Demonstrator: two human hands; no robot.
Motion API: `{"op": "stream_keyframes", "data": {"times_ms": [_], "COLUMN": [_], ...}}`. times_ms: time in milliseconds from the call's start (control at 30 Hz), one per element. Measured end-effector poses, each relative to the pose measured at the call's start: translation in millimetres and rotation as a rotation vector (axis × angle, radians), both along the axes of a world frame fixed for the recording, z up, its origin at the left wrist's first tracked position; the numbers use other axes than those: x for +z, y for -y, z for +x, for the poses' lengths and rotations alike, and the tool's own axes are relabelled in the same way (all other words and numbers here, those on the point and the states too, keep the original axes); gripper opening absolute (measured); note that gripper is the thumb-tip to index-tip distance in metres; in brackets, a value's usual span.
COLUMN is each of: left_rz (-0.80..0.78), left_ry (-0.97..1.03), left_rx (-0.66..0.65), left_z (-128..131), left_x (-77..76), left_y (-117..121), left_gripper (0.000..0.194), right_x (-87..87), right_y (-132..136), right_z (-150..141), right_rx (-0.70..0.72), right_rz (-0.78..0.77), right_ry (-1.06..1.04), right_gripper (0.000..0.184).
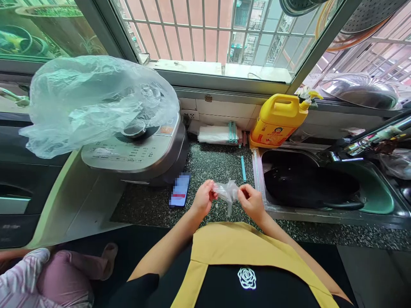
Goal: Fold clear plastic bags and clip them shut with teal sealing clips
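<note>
L hand [203, 199] & R hand [252, 203] are pinching plastic [227, 191] b/w them over tabletop [213, 164], prob working its folds; next move's prob calling for light grip.

There are two hands [203, 199] [253, 203], one held plastic piece [229, 192], one phone [181, 188], one yellow jug [276, 123].

Plastic bag [227, 191] between hands [203, 199]; phone [181, 188] left; sink [382, 194] right
</note>
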State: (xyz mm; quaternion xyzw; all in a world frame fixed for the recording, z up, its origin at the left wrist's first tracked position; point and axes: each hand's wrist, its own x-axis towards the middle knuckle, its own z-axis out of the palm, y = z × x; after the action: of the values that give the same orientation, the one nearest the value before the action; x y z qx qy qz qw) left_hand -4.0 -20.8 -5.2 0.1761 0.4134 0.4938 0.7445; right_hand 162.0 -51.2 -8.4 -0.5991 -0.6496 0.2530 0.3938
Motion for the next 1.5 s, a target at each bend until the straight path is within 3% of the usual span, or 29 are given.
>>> {"op": "stream_keyframes", "data": {"times_ms": [233, 333, 433, 500, 567, 633, 700, 833, 933, 1000, 1100, 1233, 1333, 1400, 1500], "left_rz": [0.051, 0.101, 0.130, 0.134, 0.170, 0.293, 0.520, 0.981, 1.080, 1.046, 0.884, 0.628, 0.462, 0.389, 0.347], "left_ry": [-0.162, -0.282, -0.485, -0.621, -0.775, -0.923, -1.018, -0.996, -0.992, -0.940, -0.782, -0.579, -0.407, -0.336, -0.315], "left_rx": [0.164, 0.140, 0.034, -0.038, -0.020, 0.054, 0.069, -0.046, -0.154, -0.255, -0.383, -0.420, -0.384, -0.351, -0.317], "left_z": [-20, -25, -28, -30, -31, -31, -27, -1, 22, 30, 26, 1, -22, -34, -48], "left_x": [-9.6, -20.1, -36.7, -47.0, -51.9, -48.9, -37.8, -5.9, 11.0, 17.0, 23.1, 37.4, 53.9, 65.1, 78.4], "left_y": [-14, -15, -14, -13, -12, -11, -10, -15, -24, -29, -35, -39, -39, -39, -38], "left_gripper": [0.045, 0.045, 0.043, 0.039, 0.030, 0.020, 0.019, 0.035, 0.029, 0.021, 0.024, 0.028, 0.037, 0.038, 0.037], "right_x": [4.7, 3.7, 6.0, 11.9, 20.4, 28.9, 35.2, 40.6, 42.5, 44.0, 45.2, 38.5, 26.2, 17.4, 8.2], "right_y": [-14, -20, -23, -26, -28, -30, -32, -36, -42, -45, -42, -34, -43, -59, -84], "right_z": [34, 45, 46, 42, 37, 33, 29, 22, 18, 18, 22, 34, 45, 46, 32], "right_rx": [-0.247, -0.304, -0.307, -0.286, -0.264, -0.243, -0.221, -0.187, -0.185, -0.203, -0.229, -0.239, -0.269, -0.201, 0.047], "right_rz": [-0.019, 0.015, 0.057, 0.061, 0.062, 0.062, 0.043, -0.014, -0.033, -0.032, -0.010, 0.013, 0.054, 0.001, -0.250], "right_ry": [-0.305, -0.456, -0.603, -0.667, -0.712, -0.747, -0.775, -0.802, -0.798, -0.766, -0.673, -0.550, -0.532, -0.556, -0.660], "right_gripper": [0.020, 0.023, 0.026, 0.027, 0.029, 0.030, 0.030, 0.030, 0.030, 0.029, 0.027, 0.025, 0.025, 0.032, 0.050]}}
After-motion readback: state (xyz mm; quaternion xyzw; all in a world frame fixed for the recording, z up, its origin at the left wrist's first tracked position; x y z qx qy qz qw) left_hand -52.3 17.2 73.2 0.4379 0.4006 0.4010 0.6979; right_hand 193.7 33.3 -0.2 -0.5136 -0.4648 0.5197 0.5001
